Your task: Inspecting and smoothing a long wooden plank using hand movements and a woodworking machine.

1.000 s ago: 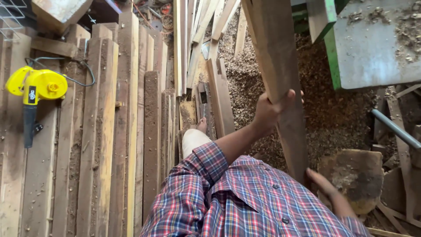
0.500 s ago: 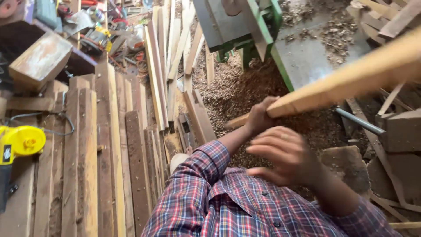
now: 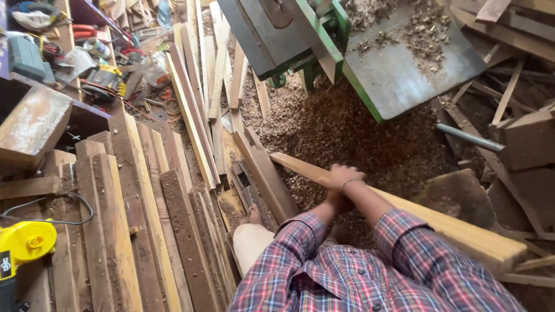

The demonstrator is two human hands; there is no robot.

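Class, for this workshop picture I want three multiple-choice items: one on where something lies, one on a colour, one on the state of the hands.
1. Where is the yellow power tool?
A. bottom left, on the stacked boards
B. on the green machine's table
C. in the person's hands

2. What colour is the frame of the machine at the top?
A. red
B. green
C. white

3. What are the two hands doing?
A. hanging free
B. both set on one long pale plank
C. holding the metal pipe

Answers:
1 A, it lies by its cord on the stacked boards.
2 B, its edges are green.
3 B, the right hand lies on top of the plank and the left hand meets it just below; the metal pipe lies untouched.
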